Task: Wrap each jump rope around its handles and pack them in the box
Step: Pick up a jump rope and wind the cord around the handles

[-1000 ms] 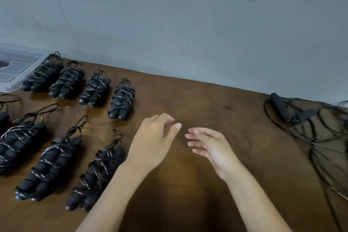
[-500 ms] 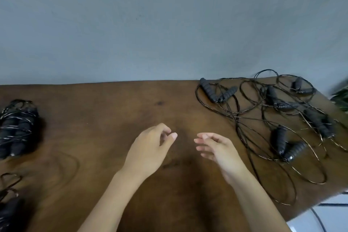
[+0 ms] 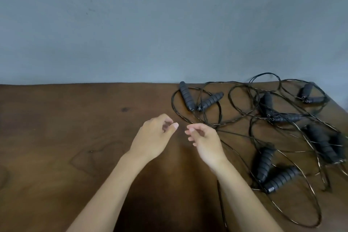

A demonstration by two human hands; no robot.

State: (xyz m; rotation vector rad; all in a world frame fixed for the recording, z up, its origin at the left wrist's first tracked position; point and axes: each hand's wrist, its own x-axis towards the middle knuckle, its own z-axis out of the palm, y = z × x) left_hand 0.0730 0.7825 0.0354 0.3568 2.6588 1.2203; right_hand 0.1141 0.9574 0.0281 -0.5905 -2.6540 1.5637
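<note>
Bare brown tabletop (image 3: 56, 137) at left. Left hand (image 3: 154, 137) hovering mid-frame, fingers loosely curled, grasping nothing. Right hand (image 3: 205, 141) just beside it, fingers relaxed, likewise holding nothing, close to the nearest cord. Farther right, tangled unwrapped jump ropes (image 3: 263, 128) sprawled across the tabletop, nearest handle pair (image 3: 199, 100) lying crossed. Likely light; thin cords springy and prone to snagging, ribbed handles firm and grippy, so best taken by the handles. Compared with half a second ago: wrapped bundles gone from view at left, tangle nearer centre, hands barely changed.
</note>
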